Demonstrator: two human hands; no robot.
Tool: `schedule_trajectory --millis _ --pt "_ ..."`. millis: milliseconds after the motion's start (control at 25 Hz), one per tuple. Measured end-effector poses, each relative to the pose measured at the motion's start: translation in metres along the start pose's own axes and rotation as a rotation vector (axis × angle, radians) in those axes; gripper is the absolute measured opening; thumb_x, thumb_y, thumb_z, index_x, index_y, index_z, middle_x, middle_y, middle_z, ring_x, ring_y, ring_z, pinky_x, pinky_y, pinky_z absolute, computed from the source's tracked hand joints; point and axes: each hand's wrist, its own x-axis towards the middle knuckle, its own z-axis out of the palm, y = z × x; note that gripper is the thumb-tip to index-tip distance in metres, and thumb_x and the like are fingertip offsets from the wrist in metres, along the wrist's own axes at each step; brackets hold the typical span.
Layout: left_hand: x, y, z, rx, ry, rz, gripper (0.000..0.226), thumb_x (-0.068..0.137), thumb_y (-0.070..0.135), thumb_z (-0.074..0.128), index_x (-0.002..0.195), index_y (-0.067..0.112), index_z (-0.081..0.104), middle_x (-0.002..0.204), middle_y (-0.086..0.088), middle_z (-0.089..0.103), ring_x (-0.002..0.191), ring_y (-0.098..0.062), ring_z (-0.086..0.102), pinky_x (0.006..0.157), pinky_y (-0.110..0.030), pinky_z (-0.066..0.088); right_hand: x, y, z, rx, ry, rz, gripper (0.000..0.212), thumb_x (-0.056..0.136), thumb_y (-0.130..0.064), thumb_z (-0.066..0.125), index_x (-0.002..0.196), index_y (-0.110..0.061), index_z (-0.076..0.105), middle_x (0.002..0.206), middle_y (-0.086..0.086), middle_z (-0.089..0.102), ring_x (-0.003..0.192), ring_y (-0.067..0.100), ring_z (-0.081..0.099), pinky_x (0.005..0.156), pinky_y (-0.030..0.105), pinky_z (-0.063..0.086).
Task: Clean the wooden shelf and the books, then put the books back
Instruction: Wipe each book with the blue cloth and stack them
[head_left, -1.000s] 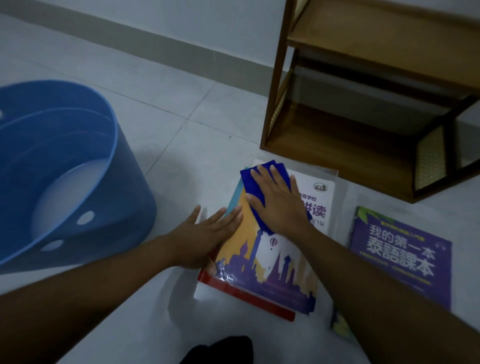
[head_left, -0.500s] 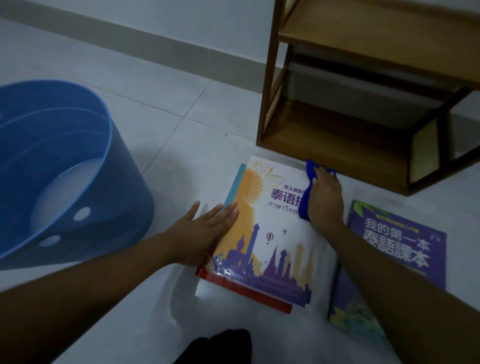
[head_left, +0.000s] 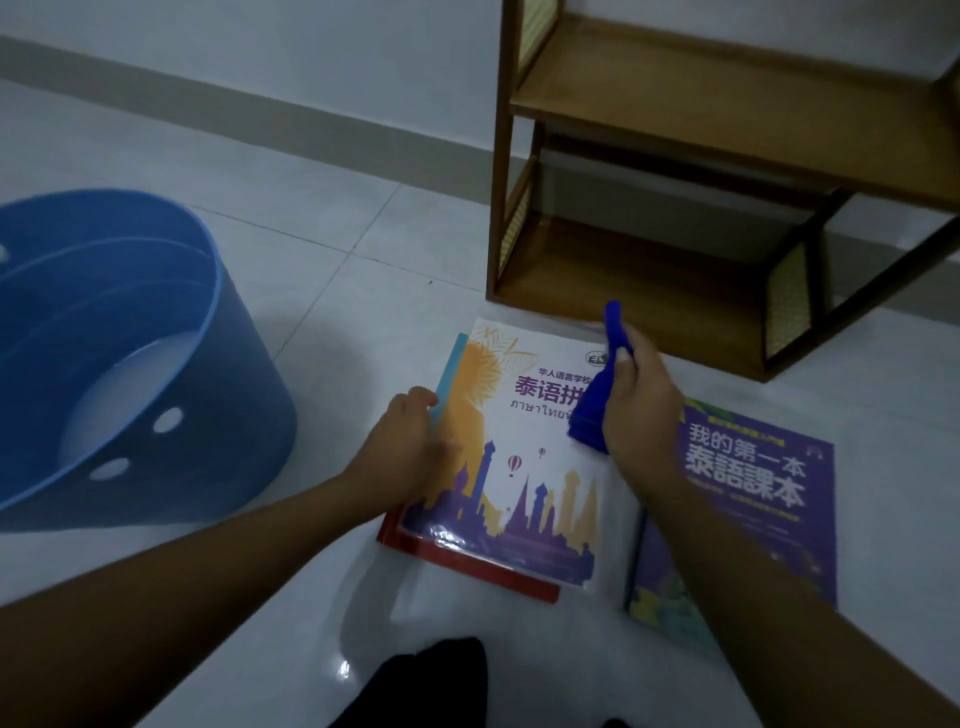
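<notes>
- Pale floor tiles (head_left: 363, 249) run up to a grey skirting and a white wall; everything lies on the floor in dim light.
- White book (head_left: 524, 467), its cover printed with a purple skyline, lies flat on top of a red book (head_left: 467, 569), just in front of the wooden shelf (head_left: 675, 104).
- Left hand (head_left: 405, 452) grips the white book's left edge, fingers curled at the teal spine and thumb on the cover.
- Right hand (head_left: 641, 400) is closed round a bunched blue cloth (head_left: 592, 410) over the book's upper right corner; the cloth's lower end reaches the cover.
- Purple book (head_left: 753, 493) lies flat just right of the stack, partly under the right forearm.
- Both shelf boards in view are bare.
- Blue tub (head_left: 208, 415) stands well to the left, with water in its bottom.
</notes>
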Motion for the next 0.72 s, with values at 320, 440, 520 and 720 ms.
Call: schedule_trajectory --millis 320,440,520,720 --pt "0.004 0.008 0.019 0.015 -0.038 -0.278 0.068 0.069 0.04 0.079 0.119 0.009 0.043 0.112 -0.011 0.061 0.098 -0.027 0.062 0.08 -0.037 0.056 -0.049 0.031 0.011 -0.047 -0.208 0.14 0.04 0.104 -0.022 0.035 0.143 -0.018 0.039 0.127 0.006 0.056 0.095 0.009 0.051 0.068 0.014 0.037" --pt "0.007 0.012 0.013 -0.095 -0.051 -0.358 0.065 0.072 0.039 0.079 0.12 0.009 0.048 0.117 -0.01 0.062 0.102 -0.028 0.062 0.087 -0.04 0.054 -0.048 0.039 0.012 -0.003 -0.17 0.13 0.038 0.103 -0.025 0.035 0.141 -0.019 0.041 0.126 0.007 0.058 0.095 0.012 0.055 0.065 0.017 0.042" --pt "0.008 0.016 0.009 -0.261 -0.101 -0.391 0.051 0.073 0.035 0.079 0.108 0.007 0.054 0.109 -0.011 0.066 0.094 -0.028 0.067 0.085 -0.044 0.056 -0.045 0.044 0.012 0.018 -0.164 0.149 0.039 0.103 -0.026 0.035 0.141 -0.019 0.041 0.128 0.007 0.058 0.103 0.018 0.058 0.071 0.021 0.044" --pt "-0.001 0.029 0.006 -0.506 -0.244 -0.311 0.043 0.087 0.024 0.067 0.116 0.016 0.037 0.107 -0.017 0.063 0.09 -0.037 0.068 0.071 -0.051 0.057 -0.043 0.047 0.012 0.013 -0.146 0.131 0.039 0.103 -0.028 0.034 0.14 -0.019 0.043 0.129 0.007 0.057 0.109 0.023 0.058 0.08 0.031 0.051"
